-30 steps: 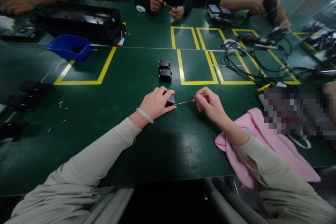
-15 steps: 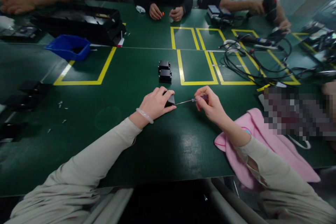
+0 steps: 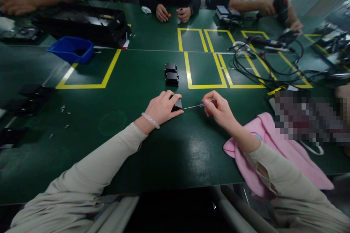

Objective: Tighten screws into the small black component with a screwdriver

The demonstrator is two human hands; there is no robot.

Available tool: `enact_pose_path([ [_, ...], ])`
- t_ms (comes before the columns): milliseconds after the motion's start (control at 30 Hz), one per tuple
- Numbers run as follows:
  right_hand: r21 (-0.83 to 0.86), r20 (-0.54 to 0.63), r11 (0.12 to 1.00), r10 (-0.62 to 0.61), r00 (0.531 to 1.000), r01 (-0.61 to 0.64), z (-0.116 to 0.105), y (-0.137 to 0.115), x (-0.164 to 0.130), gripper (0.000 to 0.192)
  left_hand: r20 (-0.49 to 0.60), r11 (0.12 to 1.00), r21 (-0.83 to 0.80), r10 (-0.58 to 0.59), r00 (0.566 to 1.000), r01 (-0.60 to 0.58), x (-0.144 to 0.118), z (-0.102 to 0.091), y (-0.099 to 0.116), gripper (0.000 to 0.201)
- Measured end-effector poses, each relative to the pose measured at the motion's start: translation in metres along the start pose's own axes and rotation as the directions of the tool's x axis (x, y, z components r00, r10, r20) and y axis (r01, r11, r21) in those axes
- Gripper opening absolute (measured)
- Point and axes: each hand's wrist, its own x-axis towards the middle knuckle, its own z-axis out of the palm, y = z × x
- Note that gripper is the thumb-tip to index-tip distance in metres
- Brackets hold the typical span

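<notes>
At frame centre I find the left hand (image 3: pixel 163 106) closed over a small black block (image 3: pixel 177 105) on the green table (image 3: pixel 169 160). Right of centre, the right hand (image 3: pixel 217 107) pinches a screwdriver (image 3: pixel 201 105), its tip at the block's lower right edge. I count 2 similar black blocks (image 3: pixel 172 76) just above; pink cloth (image 3: pixel 273 134) lies lower right.

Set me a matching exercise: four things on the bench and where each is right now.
1. Screwdriver
2. Black block at the screwdriver's tip
3. Blue bin
4. Pink cloth

A. Near side of the long black case
B. By the right forearm
C. Held in the left hand
D. Held in the right hand

Pairs: 1-D, 2-C, 3-A, 4-B
</notes>
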Motion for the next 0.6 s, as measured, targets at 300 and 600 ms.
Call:
enact_pose_path([
  [300,0.012,-0.004,1.0,0.011,1.0,-0.011,-0.0007,0.0003,0.001,0.031,0.0,1.0,-0.004,0.001,1.0,-0.001,-0.0005,-0.0009,0.0002,0.052],
  [600,0.013,-0.006,1.0,-0.006,1.0,0.006,-0.0011,0.0008,0.0021,0.028,-0.017,1.0,0.015,0.001,1.0,-0.001,-0.0005,0.0009,-0.0002,0.053],
])
